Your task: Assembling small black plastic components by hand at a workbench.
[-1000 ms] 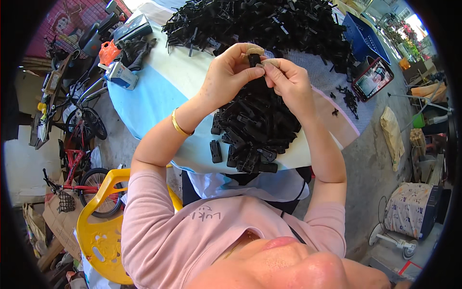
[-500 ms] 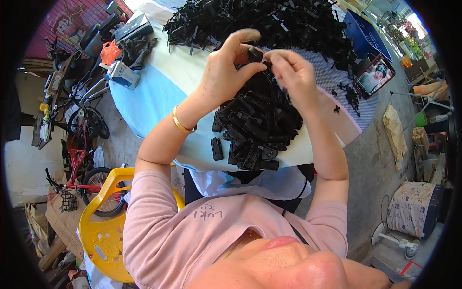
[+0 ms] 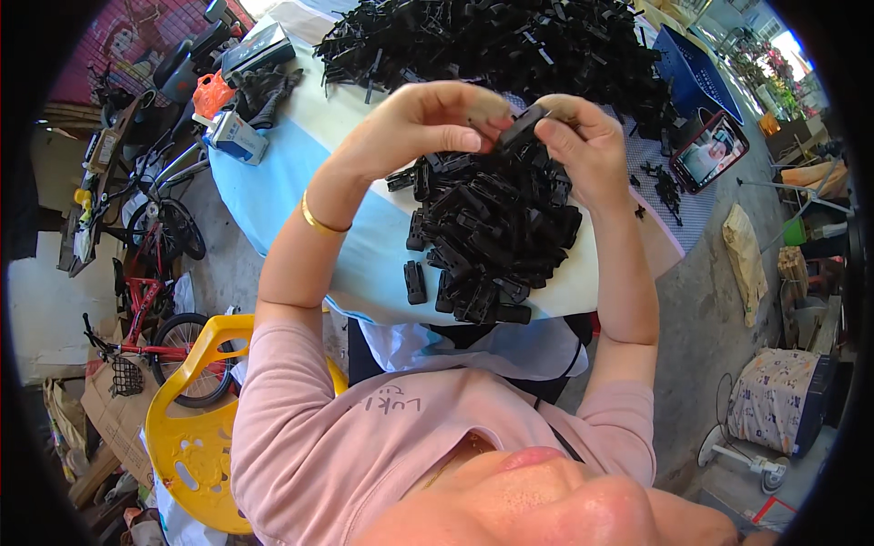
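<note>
A small oblong black plastic part [image 3: 522,130] is pinched between the thumb and fingers of my right hand [image 3: 587,150], above the table. My left hand [image 3: 428,123] is just left of it, thumb and fingers apart, the fingertips close to the part's left end. Whether those fingertips touch the part, I cannot make out. Below both hands lies a heap of similar black plastic parts [image 3: 492,232], and one loose black part [image 3: 415,282] rests at its near left edge. Farther back spreads a large pile of thin black pieces [image 3: 492,50].
Both piles lie on a cloth-covered table [image 3: 273,196]. A blue plastic basket [image 3: 696,77] and a propped phone [image 3: 710,152] stand at the right, beside a few small black pieces [image 3: 663,189]. On the left are a small box [image 3: 237,138], an orange bag [image 3: 212,94] and a yellow chair [image 3: 187,428].
My left hand has shifted left and its fingers have loosened from the black part. My right hand now holds the part, which is turned at a slant.
</note>
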`<action>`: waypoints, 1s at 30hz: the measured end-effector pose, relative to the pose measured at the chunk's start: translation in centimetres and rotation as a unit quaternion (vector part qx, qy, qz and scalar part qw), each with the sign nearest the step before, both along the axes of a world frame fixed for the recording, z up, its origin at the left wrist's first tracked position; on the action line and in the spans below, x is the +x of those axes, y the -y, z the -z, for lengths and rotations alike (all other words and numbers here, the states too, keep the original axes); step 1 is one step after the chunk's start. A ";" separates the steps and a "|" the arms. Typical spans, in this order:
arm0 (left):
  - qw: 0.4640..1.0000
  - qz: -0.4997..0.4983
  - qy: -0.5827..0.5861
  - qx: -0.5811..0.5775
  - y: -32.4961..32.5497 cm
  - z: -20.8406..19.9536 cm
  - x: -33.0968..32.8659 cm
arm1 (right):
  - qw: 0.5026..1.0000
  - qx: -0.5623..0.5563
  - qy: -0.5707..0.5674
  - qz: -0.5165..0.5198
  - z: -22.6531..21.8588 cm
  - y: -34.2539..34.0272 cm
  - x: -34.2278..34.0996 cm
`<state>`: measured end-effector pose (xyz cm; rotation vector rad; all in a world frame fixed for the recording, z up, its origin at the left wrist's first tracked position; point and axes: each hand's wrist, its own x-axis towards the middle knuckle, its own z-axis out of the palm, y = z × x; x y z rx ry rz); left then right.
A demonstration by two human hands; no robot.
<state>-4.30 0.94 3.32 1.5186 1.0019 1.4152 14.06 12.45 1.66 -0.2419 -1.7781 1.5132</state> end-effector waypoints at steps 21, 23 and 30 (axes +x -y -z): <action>0.977 -0.201 0.055 0.050 -0.7 2.0 3.6 | 0.992 0.091 0.078 0.040 0.7 1.2 -0.8; 0.978 -0.199 0.024 0.047 -0.5 1.9 3.7 | 0.989 0.117 0.078 0.046 0.7 1.3 -0.9; 0.961 -0.249 -0.083 0.089 -0.3 2.4 3.7 | 0.988 0.104 0.108 0.036 0.0 2.2 -0.6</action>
